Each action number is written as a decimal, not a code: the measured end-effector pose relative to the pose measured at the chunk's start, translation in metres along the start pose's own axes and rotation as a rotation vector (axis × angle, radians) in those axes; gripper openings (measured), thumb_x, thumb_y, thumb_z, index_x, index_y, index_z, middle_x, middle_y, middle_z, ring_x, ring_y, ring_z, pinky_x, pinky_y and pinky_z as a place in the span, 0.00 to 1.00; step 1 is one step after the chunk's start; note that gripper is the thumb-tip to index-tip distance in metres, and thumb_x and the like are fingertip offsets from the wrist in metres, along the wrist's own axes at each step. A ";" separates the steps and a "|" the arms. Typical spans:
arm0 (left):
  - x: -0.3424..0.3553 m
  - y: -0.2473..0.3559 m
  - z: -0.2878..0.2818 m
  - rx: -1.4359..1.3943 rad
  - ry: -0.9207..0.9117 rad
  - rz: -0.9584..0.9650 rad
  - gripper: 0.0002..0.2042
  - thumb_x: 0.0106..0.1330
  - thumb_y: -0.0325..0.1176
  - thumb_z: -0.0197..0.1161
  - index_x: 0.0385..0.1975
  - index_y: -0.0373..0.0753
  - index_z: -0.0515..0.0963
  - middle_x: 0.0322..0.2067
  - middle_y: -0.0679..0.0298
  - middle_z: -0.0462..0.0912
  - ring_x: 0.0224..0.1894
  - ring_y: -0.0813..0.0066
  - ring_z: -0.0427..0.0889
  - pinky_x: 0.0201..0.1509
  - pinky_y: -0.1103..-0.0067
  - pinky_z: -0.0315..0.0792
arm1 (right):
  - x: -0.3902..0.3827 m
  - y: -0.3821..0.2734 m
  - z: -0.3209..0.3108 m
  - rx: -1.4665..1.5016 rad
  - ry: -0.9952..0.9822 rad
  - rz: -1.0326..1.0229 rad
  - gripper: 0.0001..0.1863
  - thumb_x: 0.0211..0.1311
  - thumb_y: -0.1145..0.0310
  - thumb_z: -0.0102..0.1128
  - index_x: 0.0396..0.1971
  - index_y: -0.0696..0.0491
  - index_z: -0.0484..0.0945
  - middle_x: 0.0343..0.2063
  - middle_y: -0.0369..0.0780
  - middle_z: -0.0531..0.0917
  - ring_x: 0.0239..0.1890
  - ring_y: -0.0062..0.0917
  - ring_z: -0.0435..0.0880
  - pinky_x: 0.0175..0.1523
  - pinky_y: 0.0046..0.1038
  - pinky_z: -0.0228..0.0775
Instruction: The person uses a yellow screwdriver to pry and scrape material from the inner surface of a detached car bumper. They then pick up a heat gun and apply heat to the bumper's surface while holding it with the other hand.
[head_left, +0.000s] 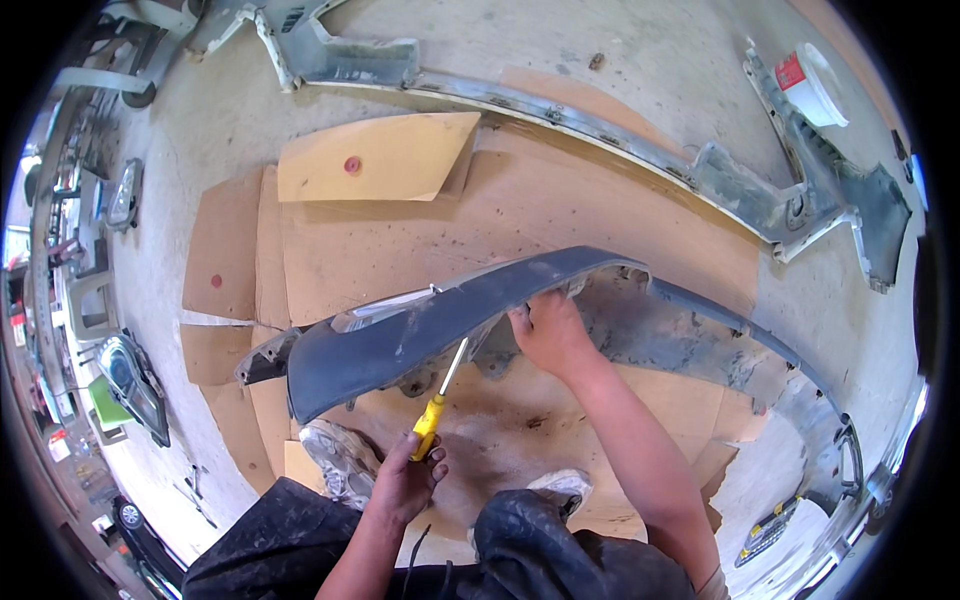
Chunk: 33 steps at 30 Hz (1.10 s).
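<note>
The person crouches over a dark blue bumper propped on edge on sheets of cardboard, one shoe showing just below it. The left hand is wrapped tight around the yellow handle of a screwdriver, its shaft running up under the bumper's lower lip; the tip is hidden behind the plastic. The right hand is closed over the bumper's inner edge, just right of where the shaft disappears, holding the panel steady.

To my eye the work is on a fastener inside that lip. It would go best with the shaft kept in line with the fastener, firm push before any turn, so the tip does not slip and gouge the plastic. The right hand looks well placed, close to the point of force; it should stay clear of the tip's path. A second, grey bumper lies well apart on the concrete, a headlamp off to the left.
</note>
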<state>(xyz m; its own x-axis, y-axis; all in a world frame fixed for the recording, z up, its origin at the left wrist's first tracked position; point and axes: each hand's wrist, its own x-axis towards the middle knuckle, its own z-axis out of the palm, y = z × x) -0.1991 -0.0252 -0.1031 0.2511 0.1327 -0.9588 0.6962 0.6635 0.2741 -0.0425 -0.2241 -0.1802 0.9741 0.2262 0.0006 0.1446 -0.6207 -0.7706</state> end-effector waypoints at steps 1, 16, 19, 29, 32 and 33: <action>0.002 0.000 -0.002 0.011 -0.003 -0.009 0.22 0.69 0.55 0.49 0.40 0.38 0.69 0.19 0.70 0.66 0.21 0.79 0.65 0.31 0.80 0.63 | 0.000 0.001 0.000 -0.002 0.016 -0.010 0.15 0.63 0.62 0.51 0.41 0.59 0.72 0.29 0.54 0.80 0.30 0.51 0.80 0.36 0.47 0.74; 0.028 0.010 -0.019 0.611 -0.030 0.497 0.10 0.62 0.34 0.65 0.34 0.34 0.77 0.23 0.70 0.73 0.24 0.84 0.70 0.28 0.85 0.64 | 0.003 -0.010 -0.012 -0.006 -0.235 0.252 0.26 0.57 0.73 0.55 0.58 0.52 0.67 0.47 0.53 0.76 0.49 0.52 0.73 0.52 0.44 0.67; 0.030 0.008 -0.023 0.725 -0.053 0.513 0.12 0.65 0.38 0.61 0.34 0.34 0.78 0.23 0.68 0.75 0.24 0.83 0.71 0.28 0.84 0.65 | 0.004 -0.011 -0.013 0.030 -0.226 0.217 0.27 0.57 0.73 0.55 0.59 0.51 0.66 0.48 0.53 0.75 0.51 0.52 0.72 0.55 0.43 0.65; 0.030 0.028 -0.004 0.753 -0.161 0.490 0.14 0.67 0.40 0.58 0.35 0.32 0.75 0.24 0.63 0.76 0.24 0.80 0.74 0.28 0.83 0.69 | 0.001 -0.007 -0.008 -0.023 -0.013 -0.020 0.20 0.62 0.63 0.52 0.52 0.56 0.70 0.43 0.55 0.78 0.43 0.50 0.78 0.47 0.44 0.73; 0.028 0.026 0.016 0.873 -0.093 0.676 0.11 0.63 0.33 0.63 0.33 0.31 0.73 0.24 0.63 0.77 0.23 0.79 0.75 0.28 0.83 0.70 | -0.001 0.000 -0.005 -0.048 -0.036 -0.013 0.22 0.62 0.62 0.52 0.53 0.56 0.69 0.42 0.55 0.78 0.40 0.52 0.78 0.46 0.44 0.74; 0.028 0.026 0.023 0.867 -0.077 0.685 0.11 0.61 0.32 0.65 0.32 0.31 0.73 0.24 0.62 0.77 0.23 0.79 0.75 0.27 0.83 0.71 | -0.003 0.001 -0.005 -0.064 -0.096 0.055 0.22 0.63 0.61 0.52 0.53 0.57 0.69 0.42 0.55 0.78 0.39 0.53 0.79 0.46 0.44 0.74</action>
<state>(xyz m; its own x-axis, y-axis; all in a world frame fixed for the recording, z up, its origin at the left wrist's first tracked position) -0.1581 -0.0215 -0.1215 0.7835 0.2086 -0.5854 0.6214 -0.2771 0.7329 -0.0448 -0.2289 -0.1777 0.9602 0.2592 -0.1037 0.1053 -0.6804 -0.7252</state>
